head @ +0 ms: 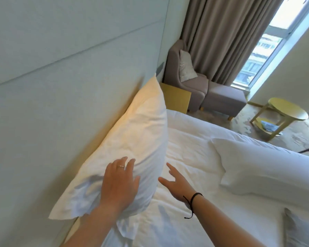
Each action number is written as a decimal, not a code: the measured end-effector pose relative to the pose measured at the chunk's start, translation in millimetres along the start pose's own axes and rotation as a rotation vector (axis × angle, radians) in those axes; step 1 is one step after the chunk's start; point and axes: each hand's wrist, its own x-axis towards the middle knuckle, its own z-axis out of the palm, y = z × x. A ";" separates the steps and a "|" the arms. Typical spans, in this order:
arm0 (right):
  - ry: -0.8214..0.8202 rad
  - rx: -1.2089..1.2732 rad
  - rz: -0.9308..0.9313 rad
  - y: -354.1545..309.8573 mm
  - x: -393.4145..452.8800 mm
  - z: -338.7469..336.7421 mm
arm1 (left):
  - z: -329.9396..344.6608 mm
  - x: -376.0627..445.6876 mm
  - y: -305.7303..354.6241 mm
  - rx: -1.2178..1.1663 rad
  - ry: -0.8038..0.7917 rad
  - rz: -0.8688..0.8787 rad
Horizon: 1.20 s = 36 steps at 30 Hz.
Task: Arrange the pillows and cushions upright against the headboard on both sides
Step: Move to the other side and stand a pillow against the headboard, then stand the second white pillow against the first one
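1 pillow [132, 139] leans upright on the headboard [61, 86], far left. Your left hand [119, 182] lies flat on it, fingers spread; right hand [175, 184] open, empty. Press its base in evenly.

Standing on edge against the pale padded headboard [64, 72], a white pillow [132, 139], leaning along the left. Pressing flat on its near end, the left hand [119, 180], fingers spread, ring showing. Hovering just right of it over the white duvet [189, 157], the right hand [178, 186], open, a black cord at the wrist. Lying flat at the right, a second pillow [268, 172]. Sitting far off by the curtain [225, 32], a grey armchair [187, 82] with a cushion [185, 68], and a yellow round table [287, 109].
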 end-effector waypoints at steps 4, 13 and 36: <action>0.161 0.110 0.130 63.5 -46.8 -68.7 | 36.3 3.1 84.2 -0.194 -0.360 0.096; 0.411 0.362 0.359 252.3 -121.2 -184.6 | 152.3 -47.4 256.6 -0.188 -0.747 0.143; 0.465 0.479 0.354 511.7 51.7 -285.3 | 465.0 100.4 476.8 -0.157 -0.658 0.087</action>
